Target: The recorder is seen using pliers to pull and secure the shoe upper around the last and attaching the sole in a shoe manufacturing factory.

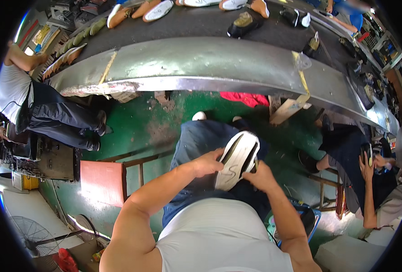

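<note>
Over my lap is a shoe (238, 159) with a white underside and a dark squiggle drawn on it. Dark gaps run along both of its long sides. My left hand (208, 163) grips the shoe's left edge, thumb against the white part. On the opposite side, my right hand (259, 177) has its fingers closed at the lower right edge. Something small and dark shows by the right fingers; I cannot make out whether it is part of the shoe. My legs in blue trousers (196, 140) lie beneath.
Ahead runs a conveyor with a metal edge (178, 61), bearing white-and-tan shoes (159, 11) and black shoes (244, 23). A red-topped stool (102, 181) stands left. One person (15, 90) sits at far left, another (391, 195) at right holding a shoe. A fan (33, 238) is lower left.
</note>
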Demonstrator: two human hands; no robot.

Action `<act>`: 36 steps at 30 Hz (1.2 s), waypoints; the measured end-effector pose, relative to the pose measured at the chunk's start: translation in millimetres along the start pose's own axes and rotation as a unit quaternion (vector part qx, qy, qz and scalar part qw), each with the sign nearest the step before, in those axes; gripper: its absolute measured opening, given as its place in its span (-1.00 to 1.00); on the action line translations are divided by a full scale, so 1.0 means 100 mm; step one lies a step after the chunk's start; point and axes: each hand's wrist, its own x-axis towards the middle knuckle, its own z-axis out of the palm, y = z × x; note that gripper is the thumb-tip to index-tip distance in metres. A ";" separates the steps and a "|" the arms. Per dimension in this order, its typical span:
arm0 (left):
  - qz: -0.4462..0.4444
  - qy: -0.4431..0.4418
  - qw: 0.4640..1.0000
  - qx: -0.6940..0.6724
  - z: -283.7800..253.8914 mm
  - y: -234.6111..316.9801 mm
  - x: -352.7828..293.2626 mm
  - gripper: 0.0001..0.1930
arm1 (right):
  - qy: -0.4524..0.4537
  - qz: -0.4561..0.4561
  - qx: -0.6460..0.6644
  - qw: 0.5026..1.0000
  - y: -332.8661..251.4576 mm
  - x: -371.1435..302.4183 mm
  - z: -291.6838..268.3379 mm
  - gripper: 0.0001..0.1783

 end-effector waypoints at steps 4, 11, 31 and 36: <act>0.099 0.030 0.992 0.069 0.11 -0.41 0.02 -0.05 | -0.008 0.057 -0.040 0.998 -0.23 -0.44 -0.46 -0.71; 0.105 0.092 0.974 0.180 0.17 -0.52 0.05 0.04 | -0.087 -0.131 -0.174 0.972 -0.33 -0.68 -0.65 -0.52; 0.045 0.280 0.951 -0.120 0.23 -0.62 0.33 -0.28 | -0.100 -0.138 -0.154 0.973 -0.50 -0.50 0.17 -0.63; 0.096 0.363 0.909 0.183 0.26 -0.62 0.30 -0.40 | -0.203 -0.129 -0.191 0.952 -0.71 -0.40 -0.34 -0.59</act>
